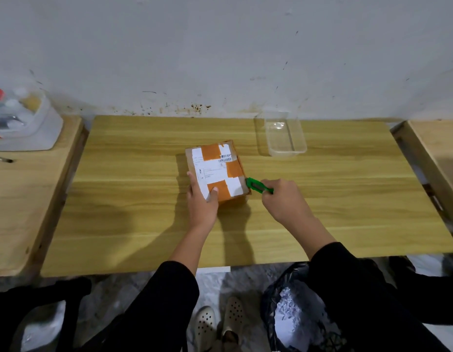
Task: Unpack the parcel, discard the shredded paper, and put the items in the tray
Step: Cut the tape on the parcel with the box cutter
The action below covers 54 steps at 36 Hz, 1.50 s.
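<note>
A brown cardboard parcel [216,168] with orange tape and a white label lies shut in the middle of the wooden table [144,212]. My left hand [202,201] rests on its near left corner, thumb on top and fingers along the left side. My right hand [283,199] grips a green box cutter [257,186], whose tip touches the parcel's near right edge. A clear plastic tray [283,135] stands empty at the back, right of the parcel.
A black bin bag [291,313] holding white shredded paper sits on the floor under the table's front right. A second table on the left carries a clear container [25,120] with odds and ends. Another table [436,153] abuts on the right.
</note>
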Available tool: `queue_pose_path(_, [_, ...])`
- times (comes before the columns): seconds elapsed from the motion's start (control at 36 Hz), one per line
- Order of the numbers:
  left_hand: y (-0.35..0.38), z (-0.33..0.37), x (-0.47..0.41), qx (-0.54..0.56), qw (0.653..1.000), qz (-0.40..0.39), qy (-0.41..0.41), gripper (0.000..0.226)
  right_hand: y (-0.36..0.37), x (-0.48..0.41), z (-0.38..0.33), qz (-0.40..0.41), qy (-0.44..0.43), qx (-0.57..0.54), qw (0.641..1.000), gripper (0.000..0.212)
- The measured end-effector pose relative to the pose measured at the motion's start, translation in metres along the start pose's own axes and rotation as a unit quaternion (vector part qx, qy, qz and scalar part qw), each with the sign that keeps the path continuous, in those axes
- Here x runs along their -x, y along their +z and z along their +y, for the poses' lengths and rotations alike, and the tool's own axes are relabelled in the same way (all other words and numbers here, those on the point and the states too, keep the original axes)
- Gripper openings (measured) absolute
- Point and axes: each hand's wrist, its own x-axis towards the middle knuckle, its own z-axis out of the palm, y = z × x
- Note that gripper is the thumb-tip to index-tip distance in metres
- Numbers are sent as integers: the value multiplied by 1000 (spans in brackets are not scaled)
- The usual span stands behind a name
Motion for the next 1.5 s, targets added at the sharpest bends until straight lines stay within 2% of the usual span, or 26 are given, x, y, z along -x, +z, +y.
queue_pose_path(0.17, [12, 8, 23, 3, 999, 22, -30, 78, 3, 7, 15, 68, 9, -93, 993, 41])
queue_pose_path(0.31, [20, -5, 78, -62, 994, -72, 55, 76, 4, 3, 23, 97, 18, -134, 986, 41])
queue_pose_path(0.44, [-9, 6, 31, -97, 990, -14, 99, 66, 5, 0, 31, 99, 30, -157, 982, 40])
queue_pose_path(0.5, [-23, 16, 5, -152, 982, -5, 110, 64, 7, -1, 33, 96, 33, -163, 981, 41])
queue_pose_path(0.67, [-40, 19, -49, -268, 946, -140, 114, 77, 12, -4, 35, 98, 33, -169, 980, 39])
queue_pose_path(0.75, [-37, 13, -49, -322, 932, -120, 114, 75, 10, -6, 36, 103, 31, -176, 978, 39])
queue_pose_path(0.83, [-28, 15, -39, -313, 944, -65, 79, 70, 6, -6, 37, 108, 34, -177, 978, 39])
queue_pose_path(0.92, [-18, 20, -20, -281, 960, 17, -4, 69, 6, -7, 37, 105, 40, -182, 977, 39])
queue_pose_path(0.97, [-11, 19, -7, -250, 967, 31, -35, 73, 6, -7, 37, 106, 40, -188, 976, 39])
queue_pose_path(1.08, [-7, 11, 3, -214, 977, 8, -25, 83, 6, -8, 35, 102, 31, -187, 977, 39])
queue_pose_path(1.28, [-6, 5, -2, -114, 992, -53, -31, 84, 7, -13, 26, 104, 7, -176, 979, 39])
queue_pose_path(1.5, [-6, 3, 0, -81, 995, -55, -15, 84, 12, -23, 18, 88, -12, -125, 988, 41])
